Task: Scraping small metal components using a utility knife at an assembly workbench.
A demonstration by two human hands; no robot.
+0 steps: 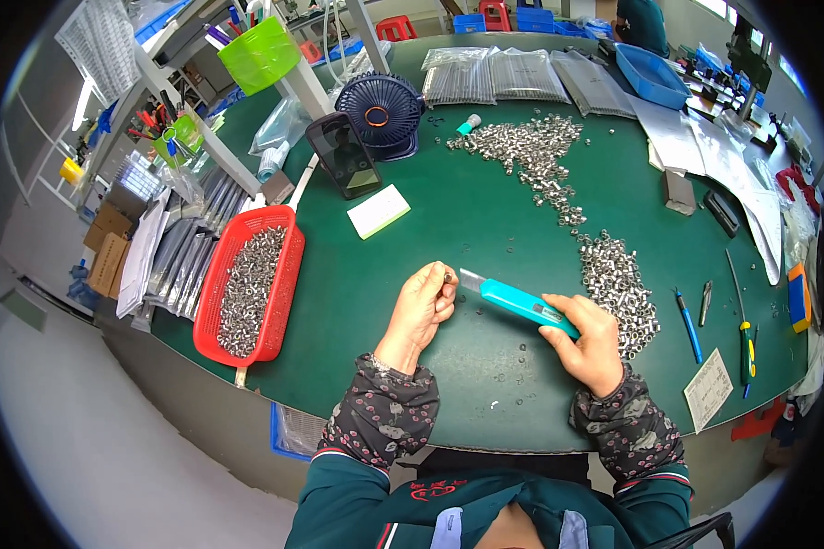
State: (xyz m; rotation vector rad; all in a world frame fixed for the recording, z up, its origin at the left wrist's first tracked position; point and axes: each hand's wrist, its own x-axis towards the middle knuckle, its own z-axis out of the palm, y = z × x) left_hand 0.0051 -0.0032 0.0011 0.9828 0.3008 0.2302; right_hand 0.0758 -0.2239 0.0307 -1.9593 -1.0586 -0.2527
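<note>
In right hand (588, 340), one cutter (513, 299)

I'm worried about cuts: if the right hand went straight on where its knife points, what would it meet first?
Probably the left hand, at the small metal piece it pinches, just beyond the knife in the right hand. Depth is unclear, so the blade might pass above.

Bright; pale sheen on green table (467, 407); edges bent, corners black; distance perhaps soft.
</note>
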